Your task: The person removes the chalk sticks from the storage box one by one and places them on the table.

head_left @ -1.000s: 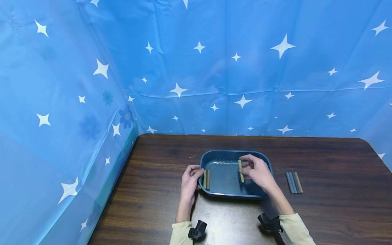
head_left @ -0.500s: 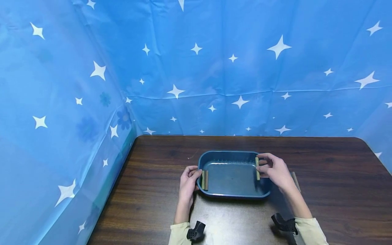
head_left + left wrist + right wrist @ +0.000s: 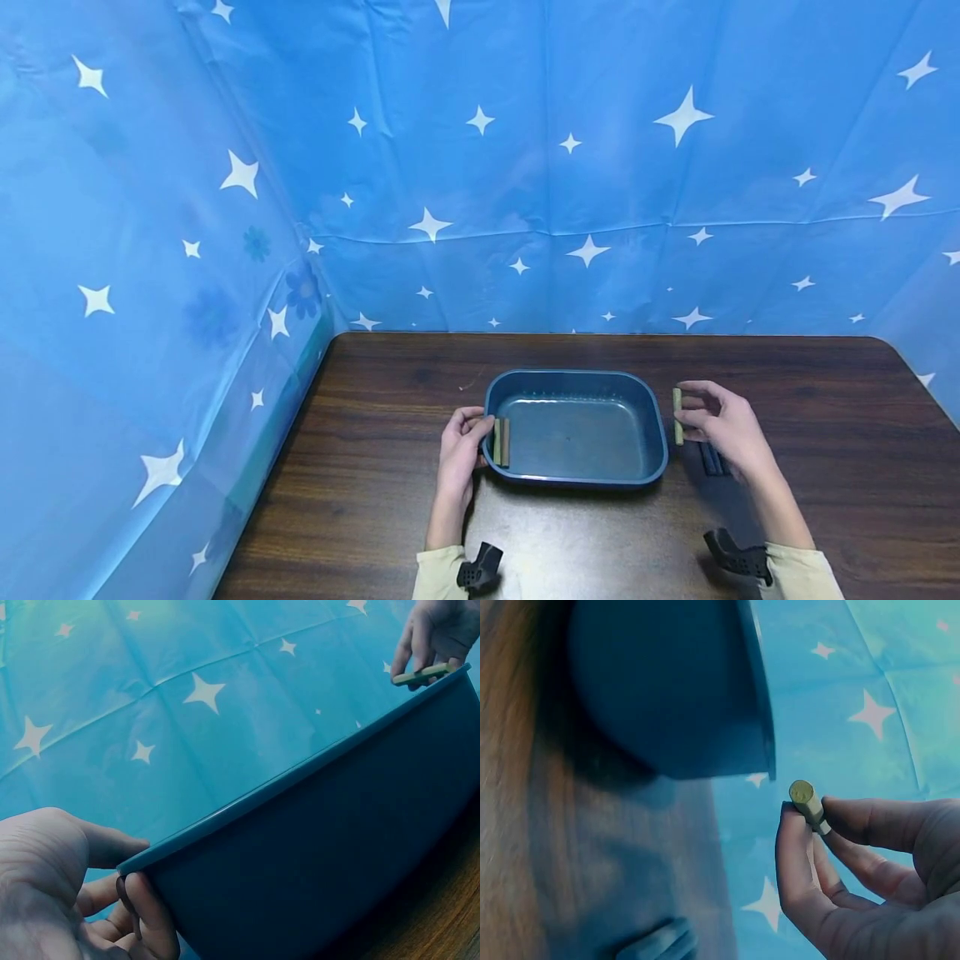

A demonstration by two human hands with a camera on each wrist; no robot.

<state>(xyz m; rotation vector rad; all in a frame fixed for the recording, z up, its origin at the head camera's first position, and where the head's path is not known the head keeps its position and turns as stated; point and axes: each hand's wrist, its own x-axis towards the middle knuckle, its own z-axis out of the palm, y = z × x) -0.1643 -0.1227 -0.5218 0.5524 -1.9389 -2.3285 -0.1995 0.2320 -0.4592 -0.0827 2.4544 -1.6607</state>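
Observation:
A blue rectangular tray (image 3: pixel 573 481) stands on the table, with a green stick (image 3: pixel 497 442) and a brown stick (image 3: pixel 506 442) side by side at its left end. My left hand (image 3: pixel 458 446) grips the tray's left rim, thumb on top in the left wrist view. Just outside the tray's right end, my right hand (image 3: pixel 731 425) pinches a yellow-green stick (image 3: pixel 678 417) between thumb and fingers, above the table. In the right wrist view the round end of this stick (image 3: pixel 802 793) faces the camera.
Dark blue sticks (image 3: pixel 713 460) lie on the wooden table (image 3: pixel 847 433) partly under my right hand. A blue star-patterned curtain (image 3: pixel 615 167) hangs behind the table and along its left side.
My right hand has moved rightward with the yellow-green stick, from above the tray's inside to beyond its right rim. My left hand keeps its grip on the rim.

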